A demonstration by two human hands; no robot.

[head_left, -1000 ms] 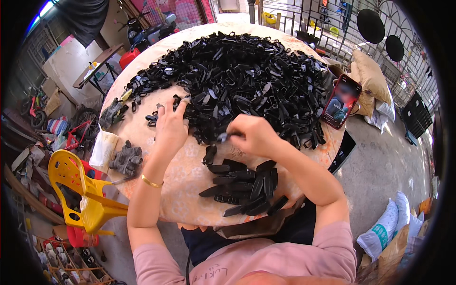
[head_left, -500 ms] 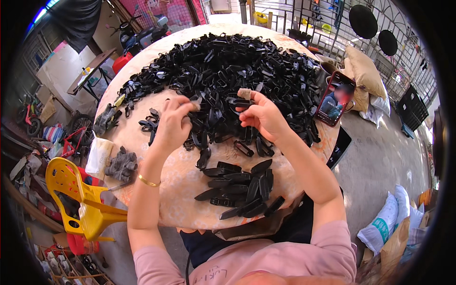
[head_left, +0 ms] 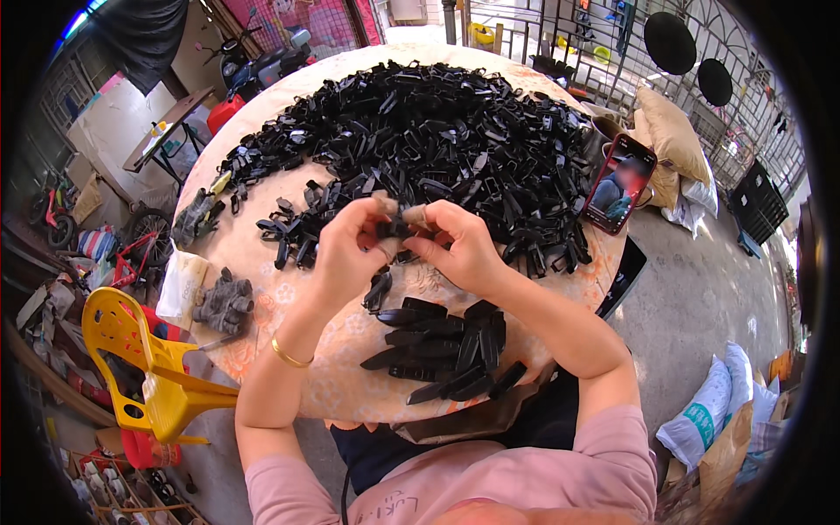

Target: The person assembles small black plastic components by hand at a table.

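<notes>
While both hands meet over the middle of the round table (head_left: 325, 378), the left hand (head_left: 343, 251) and right hand (head_left: 461, 248) pinch a small black part (head_left: 394, 229) between nearly closed thumbs and fingers, with a large black pile (head_left: 437, 131) toward the far edge and long black pieces (head_left: 429, 348) by the near edge. Level thumbs and a light, even grip would probably steady it best.

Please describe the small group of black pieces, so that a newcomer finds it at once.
Find the round, pale table; a large heap of black pieces spreads over its far side. Come toward the person, past the left hand and right hand, to the small group near the table's edge. It has far fewer pieces, with some pale table showing between it and the heap.
</notes>
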